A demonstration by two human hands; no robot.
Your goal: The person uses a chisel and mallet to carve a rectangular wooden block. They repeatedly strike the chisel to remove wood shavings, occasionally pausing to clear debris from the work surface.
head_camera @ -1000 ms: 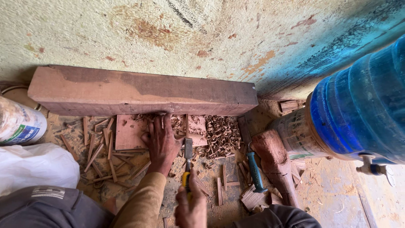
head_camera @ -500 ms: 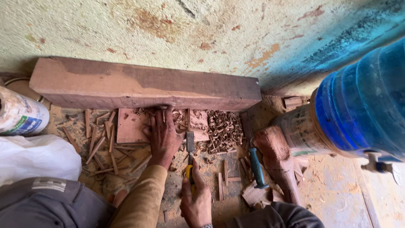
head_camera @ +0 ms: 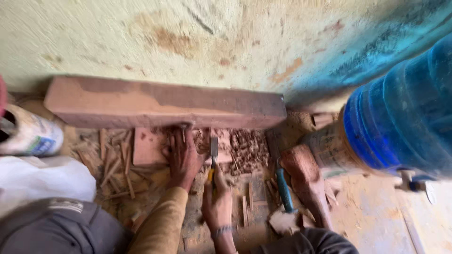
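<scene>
Head view, the only one. We look straight down at a dusty floor [head_camera: 376,221] of bare earth or cement, where it meets a rough plastered wall [head_camera: 197,42], pale yellow-green with rust-coloured stains. The picture is somewhat blurred by motion.

Along the foot of the wall lies one long reddish wooden beam [head_camera: 160,101], flat on the floor. In front of it we count one flat square piece of wood [head_camera: 147,146], and around it a litter of wood chips [head_camera: 113,164] and shavings, too many and too blurred to count.

Hands: two, both ours. The left hand [head_camera: 182,157] lies open, palm down, fingers spread and pointing to the beam; it presses on the right edge of the square piece, fingertips at the beam's lower edge. The right hand [head_camera: 217,197] is closed around the yellow handle of one chisel [head_camera: 213,153], just right of the left hand. The chisel points away from us, its blade tip on the carved wood just in front of the beam.

Right of the hands: one tool with a blue handle [head_camera: 283,190] lying on the floor, and one bare foot [head_camera: 308,183] beside it, touching or nearly so; we cannot tell which.

Containers: one large blue water jug [head_camera: 405,113] at right, one white sack [head_camera: 42,181] at lower left, one white container [head_camera: 30,136] above it.
</scene>
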